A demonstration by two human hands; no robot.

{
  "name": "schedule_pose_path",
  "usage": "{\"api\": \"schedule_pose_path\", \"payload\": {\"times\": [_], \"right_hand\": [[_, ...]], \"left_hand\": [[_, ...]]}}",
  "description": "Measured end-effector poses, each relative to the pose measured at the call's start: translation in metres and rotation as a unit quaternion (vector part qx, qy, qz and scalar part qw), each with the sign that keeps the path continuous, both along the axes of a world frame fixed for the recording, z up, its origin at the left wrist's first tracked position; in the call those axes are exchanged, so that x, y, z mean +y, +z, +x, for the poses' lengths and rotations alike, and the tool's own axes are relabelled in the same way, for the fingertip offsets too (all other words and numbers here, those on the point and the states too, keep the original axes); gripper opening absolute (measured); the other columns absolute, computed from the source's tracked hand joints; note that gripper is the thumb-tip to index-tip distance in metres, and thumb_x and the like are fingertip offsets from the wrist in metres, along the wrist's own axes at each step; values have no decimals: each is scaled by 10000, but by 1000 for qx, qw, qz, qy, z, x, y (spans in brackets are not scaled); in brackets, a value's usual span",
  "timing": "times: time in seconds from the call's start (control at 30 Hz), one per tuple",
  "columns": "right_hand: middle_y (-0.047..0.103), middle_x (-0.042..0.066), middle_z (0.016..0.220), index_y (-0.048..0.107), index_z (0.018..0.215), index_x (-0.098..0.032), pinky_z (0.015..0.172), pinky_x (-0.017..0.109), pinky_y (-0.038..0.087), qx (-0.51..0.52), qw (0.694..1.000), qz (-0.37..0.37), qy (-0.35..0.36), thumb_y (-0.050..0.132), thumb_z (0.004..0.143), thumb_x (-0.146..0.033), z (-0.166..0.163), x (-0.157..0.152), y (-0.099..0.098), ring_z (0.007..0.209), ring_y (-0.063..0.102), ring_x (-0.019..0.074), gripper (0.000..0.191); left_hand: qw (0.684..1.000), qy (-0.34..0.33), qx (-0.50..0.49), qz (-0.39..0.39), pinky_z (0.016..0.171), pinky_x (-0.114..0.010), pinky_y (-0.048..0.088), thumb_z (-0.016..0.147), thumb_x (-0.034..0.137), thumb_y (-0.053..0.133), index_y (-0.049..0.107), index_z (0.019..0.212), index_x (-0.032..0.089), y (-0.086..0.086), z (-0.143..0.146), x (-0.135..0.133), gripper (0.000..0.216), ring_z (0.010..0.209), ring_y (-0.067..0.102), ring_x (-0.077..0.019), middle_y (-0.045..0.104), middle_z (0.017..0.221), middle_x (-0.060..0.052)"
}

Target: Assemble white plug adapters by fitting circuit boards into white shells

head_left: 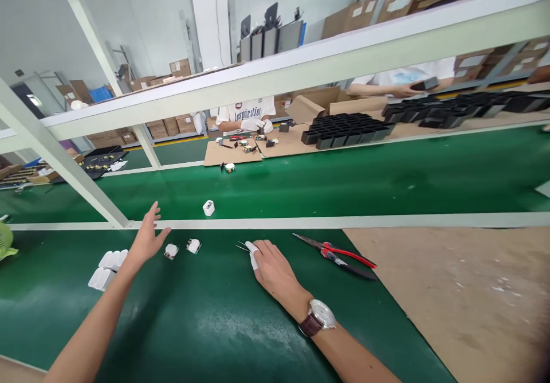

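Observation:
My left hand (148,237) reaches toward the conveyor's near rail with its fingers apart and nothing in them. Just right of it, two small circuit boards lie on the green bench: one board (171,250) closer to the hand, another board (193,246) farther right, each with a white top. My right hand (272,268) rests low over the bench, its fingers closed on thin metal tweezers (242,246) whose tips point left. White covers show on its thumb and finger, and a watch is on the wrist. Long-nose pliers (339,255) with red and black handles lie to its right.
White plastic housings (103,278) are grouped left of my left forearm. A single white housing (208,207) sits on the green conveyor (344,182) beyond the rail (266,223). Cardboard (472,280) covers the bench at right. A shelf beam crosses overhead; co-workers sit opposite near black trays (344,129).

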State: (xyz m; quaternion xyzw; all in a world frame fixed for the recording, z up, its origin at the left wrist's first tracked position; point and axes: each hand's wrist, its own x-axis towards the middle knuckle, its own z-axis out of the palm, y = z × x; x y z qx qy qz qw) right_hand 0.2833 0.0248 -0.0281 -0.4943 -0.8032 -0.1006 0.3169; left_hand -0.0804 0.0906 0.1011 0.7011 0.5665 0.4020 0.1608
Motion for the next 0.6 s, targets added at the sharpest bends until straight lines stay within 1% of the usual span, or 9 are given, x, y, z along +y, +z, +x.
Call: {"api": "schedule_pose_path", "payload": {"times": [0.03, 0.07, 0.13, 0.2, 0.3, 0.37, 0.43, 0.5, 0.6], "right_hand": [[657, 148, 1081, 643, 1212, -151, 807, 456, 545, -1, 1000, 3, -1, 455, 940, -15, 0, -1, 1, 955, 603, 302, 357], [657, 157, 1116, 632, 1243, -149, 816, 464, 541, 0, 1000, 9, -1, 451, 965, -34, 0, -1, 1, 979, 604, 308, 351], [652, 167, 1180, 615, 1278, -153, 844, 479, 541, 10, 1000, 21, 7, 446, 1011, -75, -2, -3, 3, 1028, 605, 316, 326], [648, 165, 1203, 602, 1296, -157, 866, 482, 547, 31, 999, 31, 32, 458, 1038, -108, -6, -5, 5, 1051, 608, 313, 300], [650, 156, 1211, 579, 1342, -165, 886, 480, 562, 57, 994, 23, 92, 476, 1051, -131, -23, -6, 10, 1070, 621, 303, 311], [651, 154, 1244, 573, 1366, -174, 924, 490, 566, 49, 990, 7, 134, 471, 1055, -137, -42, -3, 15, 1116, 620, 303, 329], [634, 162, 1327, 586, 1369, -174, 981, 513, 557, 18, 986, -9, 168, 478, 1053, -148, -67, 5, 23, 1202, 595, 316, 334], [585, 174, 1438, 604, 1368, -163, 1038, 533, 534, -25, 981, -34, 189, 527, 1039, -178, -95, 17, 32, 1298, 544, 338, 338], [517, 205, 1527, 632, 1359, -127, 1104, 540, 486, -82, 972, -85, 202, 638, 1009, -293, -136, 38, 44, 1381, 481, 367, 388]], "left_hand": [[999, 16, 42, 22, 968, -458, 559, 830, 469, 765, 660, 1326, 227, 4, -12, -1, 562, 1226, 647, -330, 634, 1406, -136], [995, 31, 81, 40, 926, -443, 579, 870, 485, 721, 682, 1294, 230, 7, -24, -4, 496, 1212, 658, -330, 636, 1416, -134], [986, 52, 140, 69, 837, -394, 600, 958, 483, 609, 751, 1142, 245, 12, -50, -17, 332, 1197, 668, -323, 679, 1374, -109], [974, 74, 188, 98, 854, -401, 600, 1000, 463, 536, 773, 1074, 254, 11, -78, -35, 325, 1211, 659, -329, 714, 1319, -98], [953, 84, 268, 111, 1028, -531, 536, 972, 500, 570, 781, 1086, 243, -4, -115, -61, 351, 1244, 633, -380, 719, 1295, -133], [939, 82, 323, 88, 1053, -600, 500, 944, 516, 611, 788, 1070, 247, -19, -133, -74, 346, 1293, 598, -425, 704, 1326, -152], [926, 86, 362, 64, 1028, -625, 503, 930, 474, 636, 782, 1085, 254, -33, -143, -81, 306, 1359, 547, -451, 681, 1377, -158], [918, 87, 383, 50, 1010, -621, 514, 922, 406, 647, 774, 1089, 252, -44, -146, -83, 260, 1398, 518, -452, 669, 1405, -160], [916, 86, 389, 51, 1011, -609, 519, 928, 309, 620, 776, 984, 234, -50, -139, -80, 181, 1394, 531, -446, 689, 1380, -163]]}}
